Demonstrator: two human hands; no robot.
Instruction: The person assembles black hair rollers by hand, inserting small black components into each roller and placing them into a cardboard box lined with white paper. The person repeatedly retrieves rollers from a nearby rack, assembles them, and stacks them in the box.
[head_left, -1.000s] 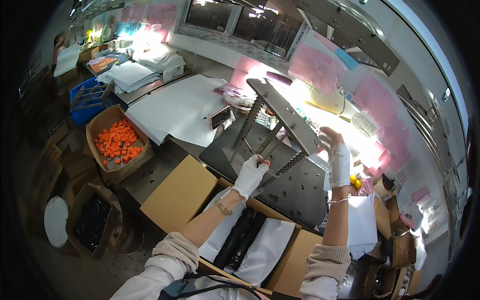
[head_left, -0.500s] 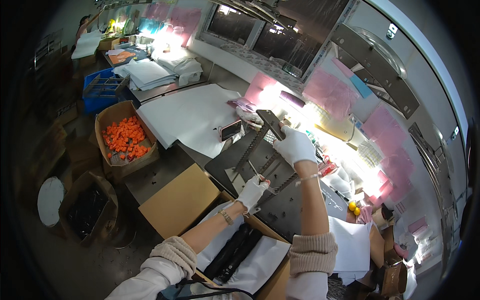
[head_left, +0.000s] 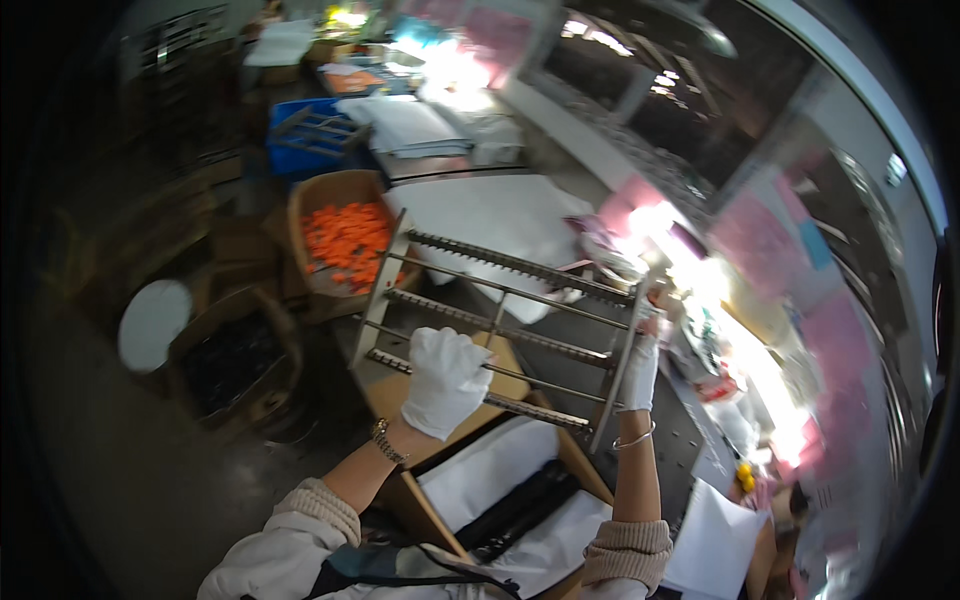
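Observation:
I hold a metal rack [head_left: 505,318] of several toothed bars in front of me, lifted and tilted over the workbench. My left hand [head_left: 445,380], in a white glove, grips one of its lower bars. My right hand [head_left: 640,365], also in a white glove, grips the rack's right end post. Under the rack, close to my body, an open cardboard box [head_left: 440,515] lined with white paper holds black parts [head_left: 520,510].
A cardboard box of orange pieces [head_left: 345,238] stands at the left, with a blue crate [head_left: 310,135] behind it. White sheets [head_left: 495,215] lie on the bench. A box of dark parts [head_left: 235,360] and a white round lid [head_left: 152,322] lie on the floor. Pink sheets [head_left: 770,235] hang on the right wall.
The rack has come up off the dark bench surface and swung left towards me. My left hand moved from its base onto a lower bar, and my right hand shifted to its right end.

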